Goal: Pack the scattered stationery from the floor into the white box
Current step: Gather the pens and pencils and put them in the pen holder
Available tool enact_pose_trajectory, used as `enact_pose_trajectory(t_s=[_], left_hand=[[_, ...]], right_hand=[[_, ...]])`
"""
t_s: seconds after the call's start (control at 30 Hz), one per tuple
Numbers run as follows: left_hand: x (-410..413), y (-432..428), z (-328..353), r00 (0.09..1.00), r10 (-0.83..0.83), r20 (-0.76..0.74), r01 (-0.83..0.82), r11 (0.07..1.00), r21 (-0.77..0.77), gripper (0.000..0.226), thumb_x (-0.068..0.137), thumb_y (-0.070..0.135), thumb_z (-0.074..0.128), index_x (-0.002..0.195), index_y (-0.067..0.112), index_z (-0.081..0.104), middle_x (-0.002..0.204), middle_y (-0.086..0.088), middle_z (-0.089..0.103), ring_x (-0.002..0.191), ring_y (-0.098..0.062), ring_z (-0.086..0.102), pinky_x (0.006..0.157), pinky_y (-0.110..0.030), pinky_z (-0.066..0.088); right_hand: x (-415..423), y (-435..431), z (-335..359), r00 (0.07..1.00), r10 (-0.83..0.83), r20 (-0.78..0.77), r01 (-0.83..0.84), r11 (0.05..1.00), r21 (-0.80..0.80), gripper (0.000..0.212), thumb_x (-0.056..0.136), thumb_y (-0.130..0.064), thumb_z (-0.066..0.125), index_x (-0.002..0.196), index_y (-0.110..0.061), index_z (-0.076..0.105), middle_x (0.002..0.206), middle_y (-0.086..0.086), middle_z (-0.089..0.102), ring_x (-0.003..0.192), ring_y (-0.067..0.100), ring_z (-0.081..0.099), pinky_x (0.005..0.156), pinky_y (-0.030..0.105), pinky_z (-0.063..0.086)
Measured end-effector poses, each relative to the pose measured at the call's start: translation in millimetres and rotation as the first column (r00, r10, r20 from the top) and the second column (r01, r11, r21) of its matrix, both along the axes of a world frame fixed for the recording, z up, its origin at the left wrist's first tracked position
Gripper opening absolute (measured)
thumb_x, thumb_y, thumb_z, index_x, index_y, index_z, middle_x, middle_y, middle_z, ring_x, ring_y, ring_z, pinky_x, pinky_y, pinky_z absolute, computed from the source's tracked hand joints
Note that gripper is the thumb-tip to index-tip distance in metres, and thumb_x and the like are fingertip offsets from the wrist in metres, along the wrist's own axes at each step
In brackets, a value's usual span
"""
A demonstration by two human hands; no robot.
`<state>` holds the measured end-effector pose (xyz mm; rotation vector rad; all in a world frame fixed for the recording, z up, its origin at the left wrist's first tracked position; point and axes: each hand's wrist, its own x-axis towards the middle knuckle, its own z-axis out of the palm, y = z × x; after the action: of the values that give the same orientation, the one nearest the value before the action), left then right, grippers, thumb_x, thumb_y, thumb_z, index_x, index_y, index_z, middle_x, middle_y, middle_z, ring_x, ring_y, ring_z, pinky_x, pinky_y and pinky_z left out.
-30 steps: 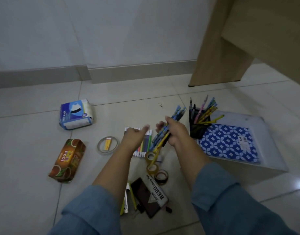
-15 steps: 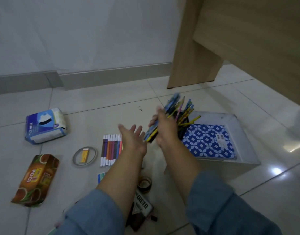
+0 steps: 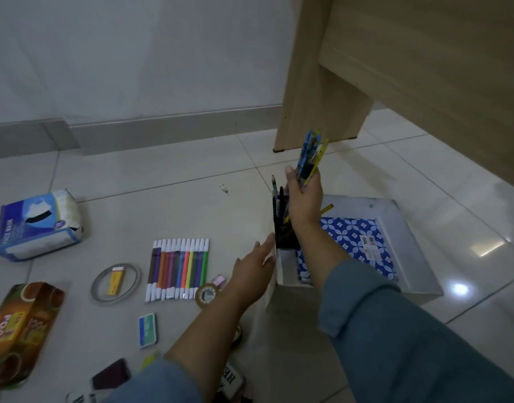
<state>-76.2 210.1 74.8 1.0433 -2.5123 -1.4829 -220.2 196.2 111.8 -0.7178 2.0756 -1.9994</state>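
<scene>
Gripping one bundle of blue and yellow pens (image 3: 309, 158) upright in the right hand (image 3: 303, 199), just above one black pen holder (image 3: 285, 228) standing in the open white box (image 3: 409, 242) beside one blue patterned notebook (image 3: 351, 242). Stretching the empty, straight-fingered left hand (image 3: 253, 271) near its wall. Seemingly midway, leaving on the floor one pack of coloured markers (image 3: 178, 269), one clear tape ring (image 3: 116, 282), one brown tape roll (image 3: 208, 295) and one blue-green eraser (image 3: 147, 330).

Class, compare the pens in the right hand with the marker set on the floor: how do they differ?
The pens are gripped in the right hand above the white box; the marker set lies untouched on the floor. The pens stand nearly upright, bunched; the marker set lies flat in a neat row. Both are slim writing tools.
</scene>
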Motion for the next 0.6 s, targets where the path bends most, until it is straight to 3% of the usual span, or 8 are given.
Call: enact_pose_trajectory(t_s=[0.1,0.17,0.23,0.3,0.43,0.5,0.6], left_hand=[[0,-1,-1,1.0,0.009,-0.013,-0.009,1.0,0.012,0.051,0.102,0.022,0.03,0.148,0.036,0.012,0.157,-0.002,0.022,0.147,-0.017,0.013,0.12,-0.046,0.012],[2,-1,0,0.999,0.025,-0.029,-0.023,0.999,0.049,0.05,0.102,0.027,0.032,0.147,0.038,0.013,0.156,0.0,0.023,0.147,-0.016,0.014,0.12,-0.047,0.01],[2,1,2,0.999,0.027,-0.025,-0.026,0.999,0.048,0.051,0.101,0.031,0.034,0.147,0.038,0.013,0.156,0.001,0.024,0.146,-0.016,0.016,0.12,-0.048,0.008],[1,1,4,1.0,0.021,0.005,-0.021,1.0,0.01,0.052,0.1,0.031,0.035,0.147,0.037,0.013,0.156,0.001,0.025,0.146,-0.016,0.016,0.12,-0.049,0.008],[-1,2,6,0.999,0.024,0.031,-0.024,0.999,-0.021,0.053,0.1,0.029,0.035,0.148,0.035,0.013,0.156,0.001,0.027,0.146,-0.018,0.019,0.119,-0.05,0.006],[-2,3,7,0.999,0.028,0.025,-0.028,0.999,-0.017,0.054,0.1,0.028,0.036,0.148,0.033,0.013,0.155,0.0,0.028,0.145,-0.019,0.021,0.119,-0.051,0.01],[-4,3,6,0.999,0.043,0.007,-0.043,0.999,0.0,0.054,0.1,0.026,0.037,0.149,0.031,0.014,0.154,-0.003,0.031,0.143,-0.021,0.026,0.118,-0.05,0.015]], right_hand=[[1,-4,-10,1.0,-0.01,-0.013,0.01,1.0,-0.012,0.028,0.091,-0.017,0.061,0.116,-0.009,0.051,0.095,-0.011,0.059,0.087,-0.005,0.056,0.077,-0.001,0.044],[0,-4,-16,0.998,-0.027,-0.064,0.029,0.999,0.019,0.024,0.089,-0.013,0.064,0.11,-0.006,0.055,0.088,-0.013,0.058,0.079,-0.006,0.056,0.072,0.003,0.046],[0,-3,-15,0.99,-0.042,-0.136,0.05,0.997,0.053,0.026,0.085,-0.011,0.068,0.105,0.001,0.057,0.09,0.002,0.062,0.082,0.009,0.057,0.074,0.014,0.048],[-2,-1,-11,0.987,-0.041,-0.153,0.047,0.998,0.038,0.033,0.082,-0.007,0.07,0.109,0.002,0.054,0.1,0.01,0.062,0.088,0.012,0.057,0.074,0.007,0.047],[-8,3,0,0.983,-0.036,-0.181,0.046,0.998,0.053,0.045,0.082,-0.003,0.068,0.123,-0.003,0.048,0.091,-0.016,0.057,0.078,-0.005,0.058,0.071,-0.003,0.045],[-10,6,5,0.974,-0.029,-0.223,0.053,0.993,0.104,0.045,0.085,-0.004,0.065,0.126,-0.008,0.047,0.083,-0.02,0.053,0.073,-0.005,0.057,0.068,0.001,0.047],[-9,9,9,0.975,0.041,-0.22,-0.002,0.984,0.176,0.041,0.088,-0.003,0.058,0.127,-0.01,0.049,0.093,0.002,0.066,0.086,0.018,0.065,0.085,0.029,0.055]])
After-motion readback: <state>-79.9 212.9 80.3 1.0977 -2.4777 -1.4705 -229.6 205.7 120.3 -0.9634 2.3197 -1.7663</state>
